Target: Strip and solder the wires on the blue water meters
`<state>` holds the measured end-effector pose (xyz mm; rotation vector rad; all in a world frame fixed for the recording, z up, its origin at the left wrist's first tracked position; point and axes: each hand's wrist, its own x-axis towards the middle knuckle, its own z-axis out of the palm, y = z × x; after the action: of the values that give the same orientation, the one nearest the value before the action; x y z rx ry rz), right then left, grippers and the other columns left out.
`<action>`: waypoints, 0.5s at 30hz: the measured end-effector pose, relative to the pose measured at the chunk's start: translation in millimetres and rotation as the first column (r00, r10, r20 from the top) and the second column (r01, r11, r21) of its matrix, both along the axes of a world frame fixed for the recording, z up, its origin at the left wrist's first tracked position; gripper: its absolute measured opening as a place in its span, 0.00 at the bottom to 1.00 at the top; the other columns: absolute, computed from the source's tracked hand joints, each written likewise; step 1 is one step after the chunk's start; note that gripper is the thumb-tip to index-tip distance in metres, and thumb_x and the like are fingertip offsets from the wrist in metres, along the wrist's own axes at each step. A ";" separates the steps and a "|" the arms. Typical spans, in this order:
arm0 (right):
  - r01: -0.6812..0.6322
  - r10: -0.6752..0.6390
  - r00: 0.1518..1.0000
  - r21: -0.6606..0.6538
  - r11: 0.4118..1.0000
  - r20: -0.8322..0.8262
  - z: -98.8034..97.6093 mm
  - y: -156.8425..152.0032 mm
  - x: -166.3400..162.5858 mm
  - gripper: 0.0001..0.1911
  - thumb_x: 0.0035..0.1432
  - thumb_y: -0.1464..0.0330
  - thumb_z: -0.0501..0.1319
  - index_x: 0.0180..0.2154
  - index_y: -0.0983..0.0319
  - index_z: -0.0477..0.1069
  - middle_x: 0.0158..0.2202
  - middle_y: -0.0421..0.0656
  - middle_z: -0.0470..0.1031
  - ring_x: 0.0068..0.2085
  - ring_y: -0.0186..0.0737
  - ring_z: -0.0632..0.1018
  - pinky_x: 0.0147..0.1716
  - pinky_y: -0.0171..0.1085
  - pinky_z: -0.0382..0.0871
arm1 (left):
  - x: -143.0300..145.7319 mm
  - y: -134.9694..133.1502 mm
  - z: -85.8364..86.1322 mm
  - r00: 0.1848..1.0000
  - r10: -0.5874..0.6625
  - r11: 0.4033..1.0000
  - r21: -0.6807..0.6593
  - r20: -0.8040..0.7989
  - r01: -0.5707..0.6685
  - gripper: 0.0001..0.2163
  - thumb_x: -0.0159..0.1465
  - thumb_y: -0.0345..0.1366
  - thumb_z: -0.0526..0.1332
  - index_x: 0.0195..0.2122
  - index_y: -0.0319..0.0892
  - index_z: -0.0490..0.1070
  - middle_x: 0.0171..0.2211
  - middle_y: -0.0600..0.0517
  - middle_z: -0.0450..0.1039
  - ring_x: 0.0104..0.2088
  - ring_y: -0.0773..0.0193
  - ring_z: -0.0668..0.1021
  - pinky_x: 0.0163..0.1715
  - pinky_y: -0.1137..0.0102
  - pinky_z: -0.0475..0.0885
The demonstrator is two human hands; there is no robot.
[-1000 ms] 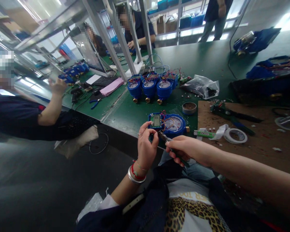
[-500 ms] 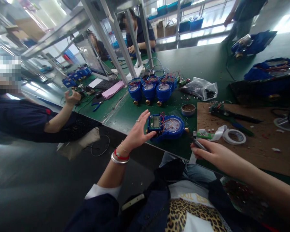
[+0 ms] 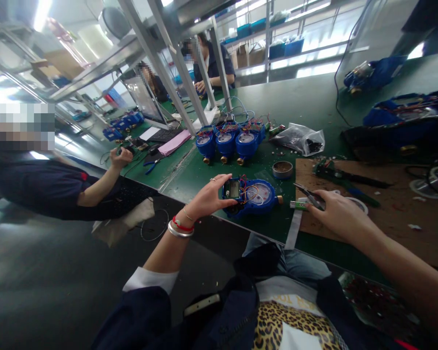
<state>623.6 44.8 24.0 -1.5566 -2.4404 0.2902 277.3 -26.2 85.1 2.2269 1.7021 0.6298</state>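
Note:
A blue water meter with coloured wires and a small green circuit board lies near the front edge of the green bench. My left hand rests against the meter's left end, fingers curled round it. To the right, over the edge of a brown board, my right hand pinches a thin metal tool that points up and left. A green tube and a roll of white tape lie just under that hand.
Three more blue meters stand in a row behind, beside a small round tin and a plastic bag of parts. Pliers lie on the board. A seated person's arm reaches in at left; other people work further back.
My left hand went from pinching near the tool, opened, then closed onto the meter's left end. My right hand carried the metal tool rightward and up over the brown board.

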 end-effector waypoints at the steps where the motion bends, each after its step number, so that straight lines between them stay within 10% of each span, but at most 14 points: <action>1: -0.007 0.007 1.000 0.018 1.000 0.003 -4.6 2.4 -0.3 0.21 0.61 0.59 0.54 0.47 0.69 0.71 0.42 0.54 0.76 0.43 0.54 0.76 0.43 0.45 0.67 | 0.1 -1.3 0.4 1.000 0.000 1.000 0.001 0.010 0.000 0.36 0.55 0.44 0.68 0.62 0.39 0.58 0.60 0.39 0.62 0.61 0.51 0.65 0.62 0.56 0.59; 15: 0.044 -0.069 0.985 0.160 0.986 0.156 -33.8 13.2 -6.6 0.23 0.60 0.57 0.54 0.47 0.69 0.69 0.43 0.56 0.73 0.45 0.56 0.74 0.45 0.47 0.65 | 16.0 -17.3 10.2 0.989 0.076 0.969 0.223 0.129 -0.104 0.32 0.56 0.41 0.68 0.60 0.43 0.59 0.57 0.43 0.60 0.58 0.53 0.67 0.59 0.58 0.64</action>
<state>617.0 58.0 -9.8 -1.6350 -2.4632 -0.0383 293.3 -43.5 95.3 2.2174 1.7563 1.0084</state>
